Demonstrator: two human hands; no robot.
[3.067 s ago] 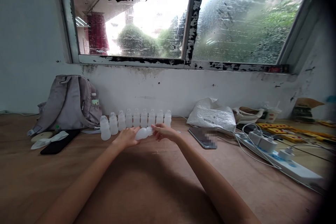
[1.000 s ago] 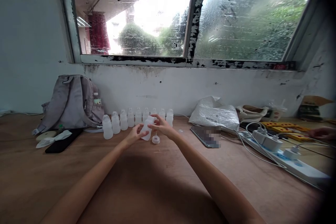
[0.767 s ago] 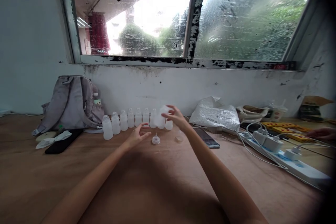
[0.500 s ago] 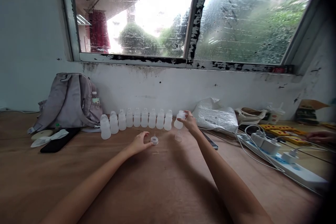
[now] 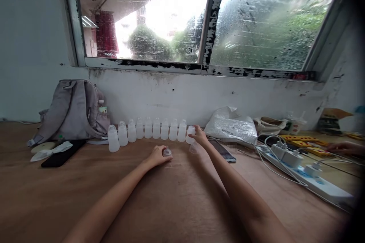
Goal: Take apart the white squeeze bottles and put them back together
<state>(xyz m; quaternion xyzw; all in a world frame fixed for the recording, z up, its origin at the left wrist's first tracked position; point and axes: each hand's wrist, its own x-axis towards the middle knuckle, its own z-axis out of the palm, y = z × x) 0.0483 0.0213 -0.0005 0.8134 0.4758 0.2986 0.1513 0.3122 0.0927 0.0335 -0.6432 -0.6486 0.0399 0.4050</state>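
Observation:
Several frosted white bottles with domed tops [image 5: 148, 128] stand in a row along the wall. At the row's right end my right hand [image 5: 199, 136] has its fingers around a shorter, uncapped bottle [image 5: 190, 136], upright beside its neighbour. Nearer the front, my left hand [image 5: 159, 156] closes its thumb and fingers round a small clear ring-shaped piece with a thin tip [image 5: 167, 152] on the wood. A clear dome-shaped cover [image 5: 193, 148] lies on the table just below my right hand.
Left are a grey backpack [image 5: 75, 110], a black pouch [image 5: 64, 154] and a white tissue. To the right lie a phone [image 5: 224, 151], a silvery bag [image 5: 231, 125], a white power strip [image 5: 327, 188] with cables, yellow parts and another person's hand [image 5: 345, 148].
The bottle in my right hand has moved left and down to the row's end. My left hand has moved right and closed around the ring-shaped piece.

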